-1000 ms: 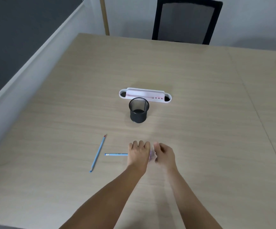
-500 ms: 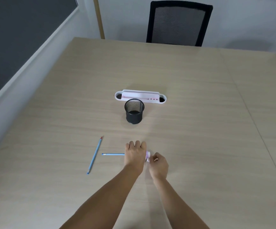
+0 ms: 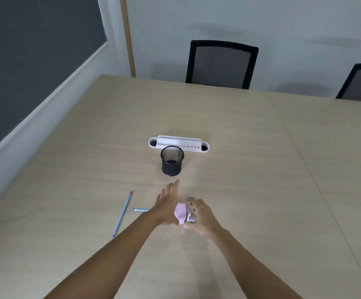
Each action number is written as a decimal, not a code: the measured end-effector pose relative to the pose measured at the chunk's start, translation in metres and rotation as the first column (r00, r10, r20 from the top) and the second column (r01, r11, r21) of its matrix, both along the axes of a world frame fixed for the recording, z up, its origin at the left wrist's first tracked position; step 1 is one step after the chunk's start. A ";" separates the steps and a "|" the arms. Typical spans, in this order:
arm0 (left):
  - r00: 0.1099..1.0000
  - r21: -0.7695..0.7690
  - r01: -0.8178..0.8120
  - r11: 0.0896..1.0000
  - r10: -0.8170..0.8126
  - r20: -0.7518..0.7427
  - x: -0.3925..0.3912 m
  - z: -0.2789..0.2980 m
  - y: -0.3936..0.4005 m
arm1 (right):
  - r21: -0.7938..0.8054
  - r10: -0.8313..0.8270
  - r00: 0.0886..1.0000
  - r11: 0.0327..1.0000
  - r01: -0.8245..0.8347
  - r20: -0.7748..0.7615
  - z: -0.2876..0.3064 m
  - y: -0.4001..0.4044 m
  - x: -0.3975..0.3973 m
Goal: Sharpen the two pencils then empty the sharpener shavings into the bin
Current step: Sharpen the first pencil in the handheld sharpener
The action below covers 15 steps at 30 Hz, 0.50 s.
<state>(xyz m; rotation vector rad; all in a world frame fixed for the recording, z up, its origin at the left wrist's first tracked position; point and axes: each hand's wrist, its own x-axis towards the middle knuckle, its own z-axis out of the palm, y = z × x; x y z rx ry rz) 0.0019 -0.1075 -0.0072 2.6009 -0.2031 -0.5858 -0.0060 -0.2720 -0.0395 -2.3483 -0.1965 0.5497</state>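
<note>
Toward the left side of the table (image 3: 250,126), one blue pencil (image 3: 122,214) is seen lying loose, with a second pencil (image 3: 140,210) just beside it, its far end hidden behind the left hand (image 3: 167,205). That hand is held with fingers straight and grasps nothing. The pink sharpener (image 3: 180,215) is gripped by the curled right hand (image 3: 200,214), apart from both pencils. Sharpening appears finished or paused; the emptying step is judged next, which calls for the sharpener to be carried over the black mesh bin (image 3: 172,160) near the table's middle and opened there.
</note>
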 end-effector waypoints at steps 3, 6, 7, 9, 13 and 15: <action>0.996 0.051 -0.023 0.998 0.028 -0.087 0.002 -0.002 0.029 | -0.046 0.092 0.992 0.995 -0.088 0.090 0.004 0.014 0.001; 0.987 0.074 -0.058 0.996 0.069 -0.146 -0.003 -0.018 0.041 | -0.110 0.119 0.986 0.988 -0.107 0.117 0.010 0.026 0.001; 0.986 0.059 -0.068 0.996 0.076 -0.145 -0.005 -0.023 0.041 | -0.125 0.122 0.984 0.986 -0.106 0.128 0.011 0.028 0.001; 0.984 0.020 -0.090 0.996 0.092 -0.156 -0.007 -0.029 0.040 | -0.147 0.119 0.984 0.984 -0.099 0.132 0.013 0.030 0.002; 0.992 0.033 -0.034 0.999 0.038 -0.120 -0.009 -0.030 0.041 | -0.198 0.120 0.984 0.976 -0.092 0.134 0.016 0.033 0.003; 0.995 0.041 -0.014 0.999 0.018 -0.094 -0.012 -0.032 0.043 | -0.218 0.125 0.984 0.971 -0.095 0.129 0.019 0.035 0.003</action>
